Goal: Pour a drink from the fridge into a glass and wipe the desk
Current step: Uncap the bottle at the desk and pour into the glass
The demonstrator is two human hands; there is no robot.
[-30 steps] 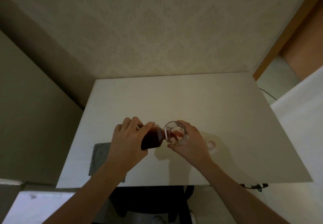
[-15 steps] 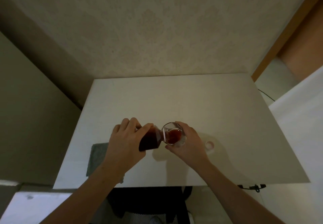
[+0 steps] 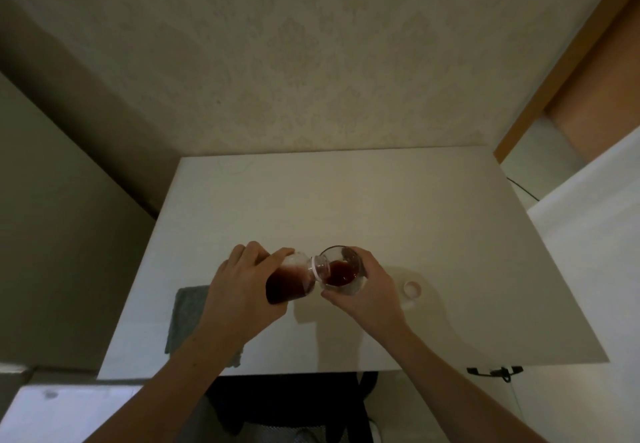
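My left hand (image 3: 239, 293) grips a small clear bottle (image 3: 292, 281) of dark red drink, tipped to the right so its open neck rests over the rim of a glass. My right hand (image 3: 369, 292) holds that clear glass (image 3: 341, 271) above the white desk (image 3: 381, 207), tilted towards the bottle. Dark red liquid fills the lower part of the glass. The bottle's white cap (image 3: 412, 288) lies on the desk just right of my right hand. A grey cloth (image 3: 188, 314) lies flat near the desk's front left edge, partly under my left forearm.
The desk stands against a patterned wall, with a dark gap along its left side. A black chair (image 3: 294, 404) sits under the front edge. A black cable clip (image 3: 491, 370) hangs at the front right corner. A white surface (image 3: 595, 235) lies to the right.
The level of red drink in the glass has risen and the bottle's has dropped. Both hands have stayed in nearly the same spot over the desk.
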